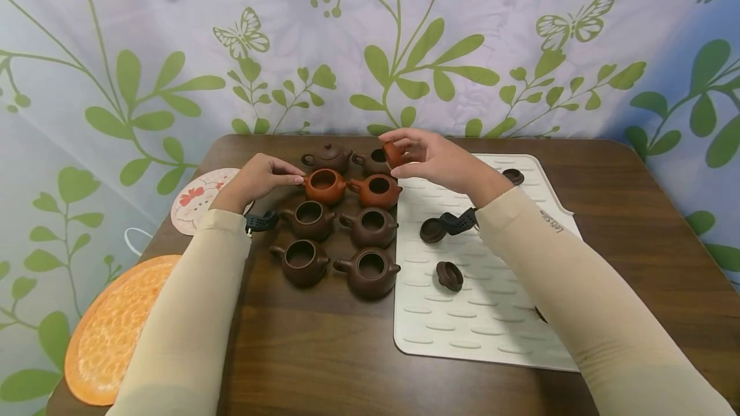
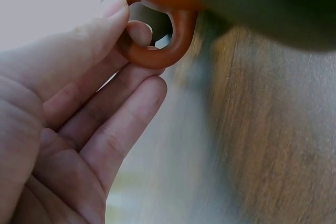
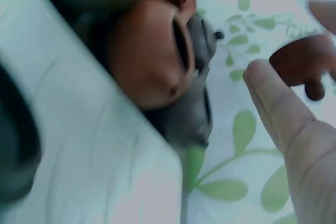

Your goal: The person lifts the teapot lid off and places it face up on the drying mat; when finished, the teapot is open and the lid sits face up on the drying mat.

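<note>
My left hand (image 1: 254, 180) pinches the looped handle (image 2: 178, 45) of a lidless orange-red clay teapot (image 1: 327, 196), which stands among several others. Raised in my right hand (image 1: 439, 162) is a small reddish teapot lid (image 1: 392, 154); the right wrist view shows its round knob (image 3: 315, 89) pointing down. A second orange-red teapot (image 1: 378, 199), its mouth uncovered, stands just below that hand. Behind it, a dark brown teapot (image 1: 365, 160) is partly hidden by the lid. Another dark brown teapot (image 1: 329, 156) at the back left has its lid on.
More lidless brown teapots, such as the front right one (image 1: 372, 284), stand towards me. On the right lies a white ridged mat (image 1: 422, 320) with dark lids, one of them (image 1: 449, 276) near its middle. A round pink mat (image 1: 187, 217) and an orange-slice mat (image 1: 110, 332) lie left.
</note>
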{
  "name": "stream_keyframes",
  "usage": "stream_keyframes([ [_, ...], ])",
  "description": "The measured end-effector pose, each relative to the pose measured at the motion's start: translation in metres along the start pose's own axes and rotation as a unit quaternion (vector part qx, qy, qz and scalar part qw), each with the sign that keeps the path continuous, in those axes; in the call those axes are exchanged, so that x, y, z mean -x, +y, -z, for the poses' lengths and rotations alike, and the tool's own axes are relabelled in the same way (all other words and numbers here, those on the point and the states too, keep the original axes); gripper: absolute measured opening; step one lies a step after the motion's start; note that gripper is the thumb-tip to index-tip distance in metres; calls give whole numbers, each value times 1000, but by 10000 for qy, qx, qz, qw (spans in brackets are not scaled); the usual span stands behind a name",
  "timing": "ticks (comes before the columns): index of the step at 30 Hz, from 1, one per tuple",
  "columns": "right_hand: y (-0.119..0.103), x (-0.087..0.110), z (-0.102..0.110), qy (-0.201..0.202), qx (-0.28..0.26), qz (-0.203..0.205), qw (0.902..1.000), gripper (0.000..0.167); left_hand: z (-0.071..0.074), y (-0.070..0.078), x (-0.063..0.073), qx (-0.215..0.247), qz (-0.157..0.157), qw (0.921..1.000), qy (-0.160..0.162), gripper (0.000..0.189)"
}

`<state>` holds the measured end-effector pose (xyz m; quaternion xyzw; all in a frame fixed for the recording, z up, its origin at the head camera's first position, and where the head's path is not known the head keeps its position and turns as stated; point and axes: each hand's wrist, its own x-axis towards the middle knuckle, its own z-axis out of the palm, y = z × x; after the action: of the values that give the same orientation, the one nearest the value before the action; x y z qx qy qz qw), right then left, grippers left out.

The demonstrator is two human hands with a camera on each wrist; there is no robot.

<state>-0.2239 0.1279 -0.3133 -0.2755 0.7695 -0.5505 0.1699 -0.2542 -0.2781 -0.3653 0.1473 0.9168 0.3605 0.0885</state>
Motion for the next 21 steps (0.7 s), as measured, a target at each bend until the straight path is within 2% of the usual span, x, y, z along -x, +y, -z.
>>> stream_keyframes([
  [4, 15, 11, 13, 303, -106, -278, 9991, 63, 1, 1, 0, -100, -4, 9999, 2, 26],
  [10, 27, 27, 26, 684, 362, -834, 9935, 61, 2, 3, 0, -77, 26, 10000, -39, 26],
  [15, 33, 35, 30, 721, 747, -953, 9900, 58, 2, 3, 0, -88, -20, 10000, -35, 24],
  [21, 42, 40, 33, 585, 1139, -1046, 9862, 54, 0, 1, 0, -118, -21, 9999, -23, 24],
])
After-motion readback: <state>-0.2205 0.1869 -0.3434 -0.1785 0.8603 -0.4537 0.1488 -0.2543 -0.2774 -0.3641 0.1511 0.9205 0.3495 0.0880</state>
